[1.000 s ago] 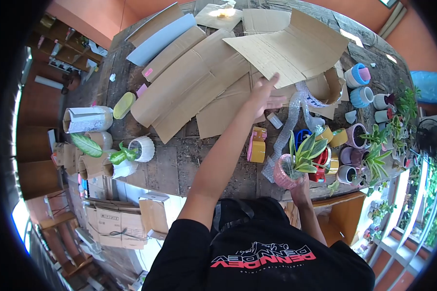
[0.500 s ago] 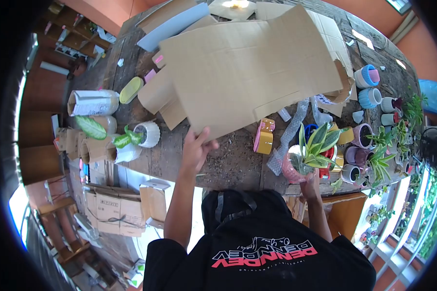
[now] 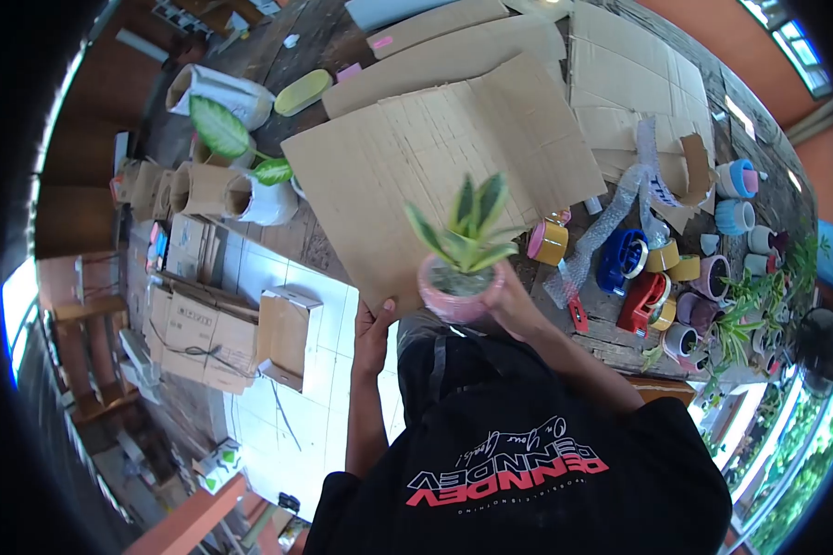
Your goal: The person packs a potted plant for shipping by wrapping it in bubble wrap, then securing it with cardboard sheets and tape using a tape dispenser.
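Observation:
My left hand (image 3: 374, 335) grips the near left corner of a large brown cardboard sheet (image 3: 361, 185), thumb on top and the other fingers underneath. The sheet lies low over the table and its near part sticks out past the table's edge. In my right hand (image 3: 511, 307) is a pink potted plant (image 3: 460, 294), upright, with the fingers around the side of the pot. Its pointed green leaves with yellow edges overlap the sheet in this view. To the right of this hand lie a roll of yellow tape (image 3: 551, 242) and a strip of bubble wrap (image 3: 602, 236).
More cardboard (image 3: 634, 79) covers the table's far side. A blue tape dispenser (image 3: 622, 259), a red tape dispenser (image 3: 640, 301) and a red cutter (image 3: 577, 313) lie at right, beside several small pots and plants. A white pot (image 3: 267, 202) stands at left; a cardboard box (image 3: 284, 340) sits below.
The cardboard sheet has come down and towards me in my left hand. My right hand has brought the potted plant leftward from the table's right side to in front of my body.

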Demonstrator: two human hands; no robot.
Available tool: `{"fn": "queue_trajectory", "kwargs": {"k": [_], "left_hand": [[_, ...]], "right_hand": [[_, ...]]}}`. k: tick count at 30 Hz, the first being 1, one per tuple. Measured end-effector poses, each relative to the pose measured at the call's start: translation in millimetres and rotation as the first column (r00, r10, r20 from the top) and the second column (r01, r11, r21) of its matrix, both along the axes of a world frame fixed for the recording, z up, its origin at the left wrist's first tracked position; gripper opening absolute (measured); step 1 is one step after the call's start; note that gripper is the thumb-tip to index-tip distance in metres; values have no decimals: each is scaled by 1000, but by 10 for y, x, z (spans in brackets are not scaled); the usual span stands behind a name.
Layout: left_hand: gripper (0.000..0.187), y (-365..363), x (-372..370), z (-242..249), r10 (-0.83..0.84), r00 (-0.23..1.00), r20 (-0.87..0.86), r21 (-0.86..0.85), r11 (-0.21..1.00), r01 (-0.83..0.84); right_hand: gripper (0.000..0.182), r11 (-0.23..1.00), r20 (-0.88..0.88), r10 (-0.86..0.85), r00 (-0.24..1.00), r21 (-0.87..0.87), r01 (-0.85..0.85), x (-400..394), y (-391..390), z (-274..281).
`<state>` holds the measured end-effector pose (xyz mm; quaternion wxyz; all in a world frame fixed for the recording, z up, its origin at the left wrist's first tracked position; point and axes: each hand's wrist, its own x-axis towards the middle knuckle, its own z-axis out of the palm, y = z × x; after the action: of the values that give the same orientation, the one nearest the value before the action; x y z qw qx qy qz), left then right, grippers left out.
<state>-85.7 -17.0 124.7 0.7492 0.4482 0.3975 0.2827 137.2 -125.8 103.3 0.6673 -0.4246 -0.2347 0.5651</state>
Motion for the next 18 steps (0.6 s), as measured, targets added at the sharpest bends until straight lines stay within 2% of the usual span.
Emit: {"fn": "queue_trajectory", "kwargs": {"k": [3,6,7,10,14,17,18], "left_hand": [[50,9,-27,20,-41,997,59,-14,999,42],[58,63,-87,20,88,940,331,-113,992,-53],[67,81,-55,37,94,920,380,-82,994,-67],[64,129,-57,3,98,986,131,109,988,-113],[75,244,-31,120,93,995,19,121,988,-95],[103,256,11,202,103,994,-46,172,981,-93],[94,283,-17,201,38,997,-73,195,980,-23]], "right_hand": [[66,995,118,44,992,88,-54,-302,349,131],[57,994,98,109,989,11,-110,-439,554,146],[49,996,85,77,993,28,-80,-500,617,73],[47,995,66,86,994,-63,-82,-554,693,14],[49,987,-29,117,993,-104,-119,-521,765,-61],[53,989,-33,120,992,-87,-122,-520,786,-15],[55,987,-34,129,991,-93,-132,-508,795,10]]}}
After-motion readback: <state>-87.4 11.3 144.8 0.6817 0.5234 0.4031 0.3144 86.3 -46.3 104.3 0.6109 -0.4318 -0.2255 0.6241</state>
